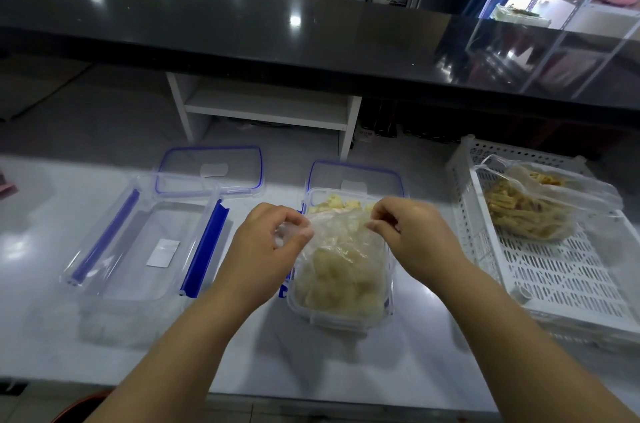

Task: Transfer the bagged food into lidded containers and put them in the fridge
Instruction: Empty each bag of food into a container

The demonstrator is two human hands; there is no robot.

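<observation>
A clear plastic bag of pale yellow food [341,270] lies in an open clear container [337,317] at the centre of the white counter. My left hand [268,242] pinches the bag's left upper edge. My right hand [412,232] pinches its right upper edge. Some yellow pieces [337,204] lie in the container beyond the bag. To the left stands an empty clear container [145,246] with blue clips. A second bag of yellow strips [533,211] rests in a white perforated crate [554,277] on the right.
Two clear lids with blue seals lie behind the containers, one at the left [211,169] and one at the centre [356,180]. A raised black counter [242,31] runs across the back with a white shelf unit [266,107] beneath. The white counter's front edge [311,395] is near me.
</observation>
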